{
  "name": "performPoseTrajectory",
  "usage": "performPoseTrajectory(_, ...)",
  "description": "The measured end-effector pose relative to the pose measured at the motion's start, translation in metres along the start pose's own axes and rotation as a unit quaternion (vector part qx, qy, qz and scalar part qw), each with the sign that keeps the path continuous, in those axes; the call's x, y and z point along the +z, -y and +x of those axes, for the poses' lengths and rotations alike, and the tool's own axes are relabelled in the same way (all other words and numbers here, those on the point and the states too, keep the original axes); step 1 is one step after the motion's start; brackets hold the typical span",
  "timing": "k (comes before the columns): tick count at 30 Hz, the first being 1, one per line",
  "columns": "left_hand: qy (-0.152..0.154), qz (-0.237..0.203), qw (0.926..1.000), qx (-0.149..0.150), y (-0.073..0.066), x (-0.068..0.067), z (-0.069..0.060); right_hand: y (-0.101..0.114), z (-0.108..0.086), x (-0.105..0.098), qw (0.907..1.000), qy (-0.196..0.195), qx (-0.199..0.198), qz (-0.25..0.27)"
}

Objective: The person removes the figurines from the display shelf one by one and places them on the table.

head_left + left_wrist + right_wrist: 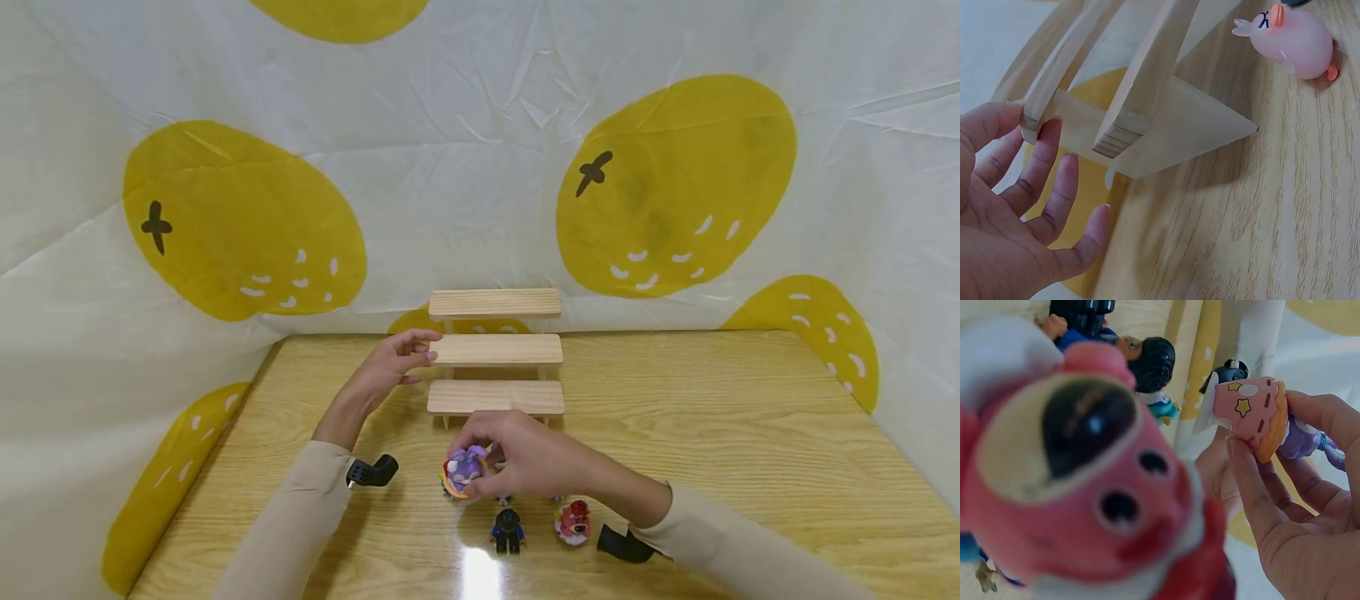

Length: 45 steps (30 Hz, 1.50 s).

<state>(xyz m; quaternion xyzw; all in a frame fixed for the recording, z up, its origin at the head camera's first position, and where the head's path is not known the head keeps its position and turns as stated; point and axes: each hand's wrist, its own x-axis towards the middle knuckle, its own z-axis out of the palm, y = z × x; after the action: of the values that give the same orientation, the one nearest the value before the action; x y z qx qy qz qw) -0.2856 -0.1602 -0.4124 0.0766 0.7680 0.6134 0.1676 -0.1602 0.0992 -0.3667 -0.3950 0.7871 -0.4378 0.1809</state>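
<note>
My left hand [390,367] pinches the left end of the middle step of a three-step wooden display stand [495,348]. In the left wrist view, thumb and forefinger grip the board's end while the other fingers hang loosely. In front of the stand my right hand [525,458] holds a purple figurine [467,468] above the table. Its pink base with yellow stars and an orange rim [1247,415] lies between thumb and fingers in the right wrist view. Other small figures behind that hand are partly hidden.
A black-haired toy figure [507,531] and a pink bear figurine [573,523] stand near the front. The bear looms large and blurred in the right wrist view. A pink bird figurine [1297,44] sits near the stand. A lemon-patterned cloth [465,167] hangs behind the table.
</note>
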Motion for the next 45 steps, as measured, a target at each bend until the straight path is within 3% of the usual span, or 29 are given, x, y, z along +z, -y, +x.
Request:
performPoseTrajectory(9,-0.001,-0.001,1.0,0.002,0.002,0.0,0.0,-0.002,-0.002,0.01,0.9997,0.011,0.008,-0.018)
performPoseTrajectory(20,0.0,-0.006,1.0,0.001,0.0,0.0,0.0,-0.005,-0.002,0.025,0.9984,0.015,-0.005,-0.055)
performPoseTrajectory(29,0.0,-0.005,1.0,0.002,0.001,-0.001,0.0,-0.009,-0.001,0.037,0.998,0.027,-0.023,-0.053)
performPoseTrajectory(39,-0.001,-0.002,1.0,0.002,0.002,-0.001,0.0,-0.014,-0.004,0.049,0.9853,0.019,-0.056,-0.161)
performPoseTrajectory(45,0.0,0.004,1.0,0.004,0.002,-0.001,-0.001,-0.015,-0.006,0.055,0.9821,0.02,-0.07,-0.174)
